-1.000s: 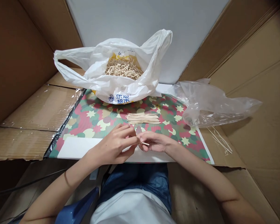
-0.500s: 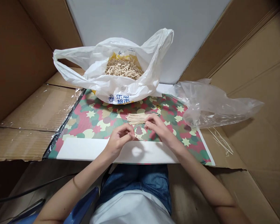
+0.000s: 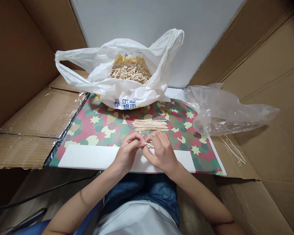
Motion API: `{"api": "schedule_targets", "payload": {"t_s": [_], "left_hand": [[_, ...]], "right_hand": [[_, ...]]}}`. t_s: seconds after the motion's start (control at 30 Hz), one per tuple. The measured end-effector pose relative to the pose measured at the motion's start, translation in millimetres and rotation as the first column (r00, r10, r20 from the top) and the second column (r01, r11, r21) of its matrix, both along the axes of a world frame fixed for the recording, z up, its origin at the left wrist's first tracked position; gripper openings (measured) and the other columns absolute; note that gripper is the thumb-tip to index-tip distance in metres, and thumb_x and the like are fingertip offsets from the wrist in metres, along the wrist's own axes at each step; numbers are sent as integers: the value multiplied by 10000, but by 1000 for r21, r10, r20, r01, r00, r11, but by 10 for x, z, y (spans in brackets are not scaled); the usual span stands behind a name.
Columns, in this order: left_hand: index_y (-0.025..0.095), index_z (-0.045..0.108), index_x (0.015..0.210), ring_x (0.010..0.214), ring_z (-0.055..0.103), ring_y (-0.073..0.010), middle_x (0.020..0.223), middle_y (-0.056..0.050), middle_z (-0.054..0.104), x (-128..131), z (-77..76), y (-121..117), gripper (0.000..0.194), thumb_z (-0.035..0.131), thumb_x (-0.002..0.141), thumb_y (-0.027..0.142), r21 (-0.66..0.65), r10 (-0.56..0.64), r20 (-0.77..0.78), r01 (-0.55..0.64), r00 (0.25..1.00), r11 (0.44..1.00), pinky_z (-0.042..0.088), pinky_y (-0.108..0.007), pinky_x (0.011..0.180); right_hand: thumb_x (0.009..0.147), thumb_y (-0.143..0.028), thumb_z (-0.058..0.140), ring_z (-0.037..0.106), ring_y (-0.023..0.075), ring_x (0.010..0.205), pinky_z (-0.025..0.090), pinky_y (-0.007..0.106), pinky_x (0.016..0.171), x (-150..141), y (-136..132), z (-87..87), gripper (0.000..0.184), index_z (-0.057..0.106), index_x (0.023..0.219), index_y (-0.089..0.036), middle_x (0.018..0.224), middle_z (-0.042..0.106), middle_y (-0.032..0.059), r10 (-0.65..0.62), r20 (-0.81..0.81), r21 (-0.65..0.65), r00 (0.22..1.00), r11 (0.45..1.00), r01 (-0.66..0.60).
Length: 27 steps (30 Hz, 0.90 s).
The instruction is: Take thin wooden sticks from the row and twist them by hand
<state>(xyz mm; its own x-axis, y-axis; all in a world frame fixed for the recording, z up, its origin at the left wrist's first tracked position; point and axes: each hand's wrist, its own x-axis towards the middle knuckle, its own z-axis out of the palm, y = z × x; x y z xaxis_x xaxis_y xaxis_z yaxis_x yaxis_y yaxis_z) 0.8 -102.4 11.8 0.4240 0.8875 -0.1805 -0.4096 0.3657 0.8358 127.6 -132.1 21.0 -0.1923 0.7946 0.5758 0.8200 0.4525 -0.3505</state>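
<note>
L hand (image 3: 127, 155) & R hand (image 3: 161, 153) w/ fingers narrow, tips pinching short wood stick (image 3: 148, 144) over camo sheet (image 3: 98, 129); neat stick row (image 3: 150, 125) just ahead, loose sticks (image 3: 131, 71) in white plastic bag (image 3: 122, 98)

Short pale wooden stick (image 3: 148, 144), slightly tilted, pinched between left hand (image 3: 127, 154) and right hand (image 3: 160, 151). Just beyond lies a flat bundle of thin wooden sticks (image 3: 150, 125), parallel, ends roughly aligned. Farther off, a tangled heap of loose sticks (image 3: 130, 71).
</note>
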Motion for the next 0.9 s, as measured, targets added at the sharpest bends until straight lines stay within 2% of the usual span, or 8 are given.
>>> {"api": "schedule_targets", "payload": {"t_s": [0.17,0.3,0.37,0.43,0.5,0.7,0.77,0.9], "left_hand": [[145,546,598,602,438,-91,612,21,461,29,21,-14,62,532,642,104,70,46,5,-46,999,996,348,-206,577],[153,556,629,613,430,-86,622,27,477,-15,47,-9,57,564,670,113,199,59,-50,-48,997,979,332,-196,576],[156,558,638,626,430,-86,629,27,487,-50,53,-8,64,578,686,119,268,53,-89,-27,995,963,325,-197,585],[155,557,635,628,418,-88,623,28,483,-73,53,-14,73,585,692,121,319,48,-127,-5,991,948,314,-201,589],[153,555,625,619,407,-90,611,27,472,-77,48,-25,77,579,689,117,343,54,-145,-1,988,939,303,-207,582],[155,546,635,622,418,-105,642,16,457,-64,-1,-34,66,552,694,128,331,113,-76,-82,991,940,321,-219,577],[161,556,700,669,440,-116,693,6,474,-86,-14,-3,12,556,712,163,385,53,-61,-26,997,923,341,-227,611],[174,538,934,776,476,-138,842,-20,499,-146,25,69,223,595,723,222,517,-158,-137,206,978,831,375,-245,687]], "right_hand": [[776,-125,463,491,181,677,407,316,666,-8,-55,-4,72,458,765,-197,695,544,29,13,-147,11,989,1000,-11],[813,-251,519,522,179,804,428,305,713,169,-69,117,92,480,879,-201,828,559,33,80,-290,-234,954,960,-152],[831,-284,524,523,159,789,421,277,687,274,-52,191,83,500,861,-211,816,560,15,115,-314,-349,942,909,-228],[837,-261,523,509,144,743,402,263,663,334,-29,245,67,517,793,-211,751,556,-4,173,-298,-395,939,873,-286],[823,-209,527,486,139,706,384,261,650,337,-12,269,96,513,728,-204,686,541,-14,216,-284,-373,934,872,-316],[795,-137,513,455,145,676,364,277,642,240,-28,234,133,484,683,-203,629,515,-17,214,-302,-189,929,942,-279],[798,-131,504,450,148,675,365,286,653,234,-39,233,129,482,693,-202,638,520,-13,234,-264,-156,936,947,-281],[800,-134,509,455,155,687,369,293,668,241,-49,277,108,494,717,-201,651,546,-5,256,-180,-165,950,944,-285]]}}
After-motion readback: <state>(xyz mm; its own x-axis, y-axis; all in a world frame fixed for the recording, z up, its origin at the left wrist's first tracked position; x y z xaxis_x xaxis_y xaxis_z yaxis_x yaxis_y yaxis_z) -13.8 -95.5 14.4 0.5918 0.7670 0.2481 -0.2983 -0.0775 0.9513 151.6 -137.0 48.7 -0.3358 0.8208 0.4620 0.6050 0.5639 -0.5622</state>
